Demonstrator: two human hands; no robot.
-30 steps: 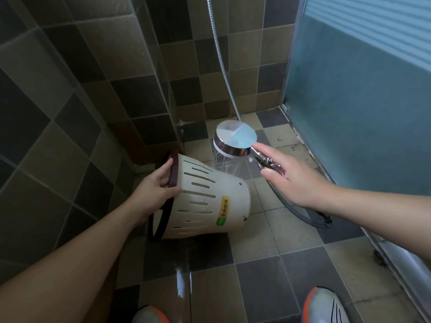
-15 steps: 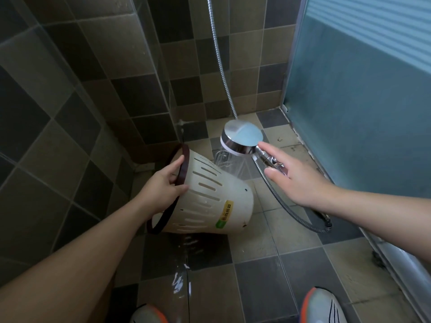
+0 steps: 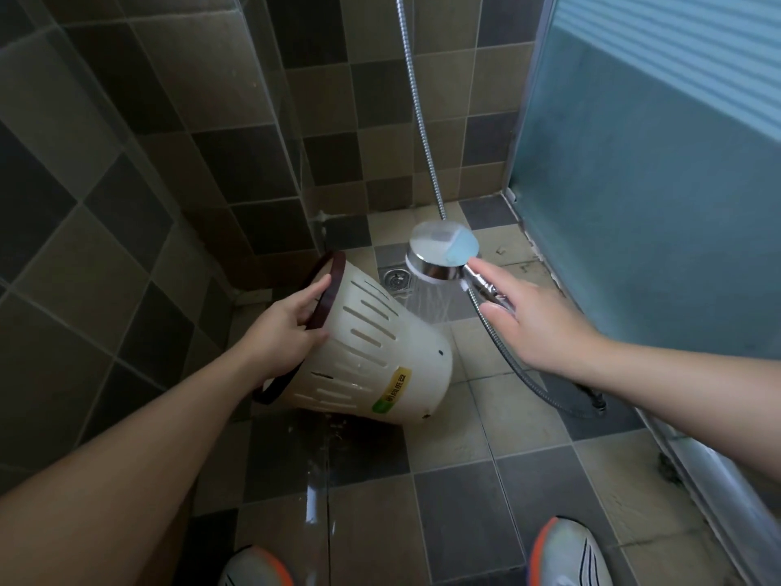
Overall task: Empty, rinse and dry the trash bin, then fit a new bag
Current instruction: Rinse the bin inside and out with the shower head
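The white slotted trash bin (image 3: 380, 357) with a dark brown rim is tipped on its side above the tiled floor, its base pointing right and its opening toward the left wall. My left hand (image 3: 287, 323) grips the bin by its rim. My right hand (image 3: 528, 319) holds the handle of a chrome shower head (image 3: 439, 258), index finger stretched along it. Water sprays down from the head just beyond the bin's base. A yellow-green sticker sits low on the bin's side.
A floor drain (image 3: 396, 280) lies under the spray. The metal shower hose (image 3: 422, 120) runs up the back wall and loops on the floor at right. A frosted glass door (image 3: 655, 184) closes the right side. Tiled wall at left. Wet floor and my shoes (image 3: 566, 556) lie below.
The shower head has moved up and away from the bin toward the drain. The bin has tilted, its rim turning upward. More water has run across the floor below it.
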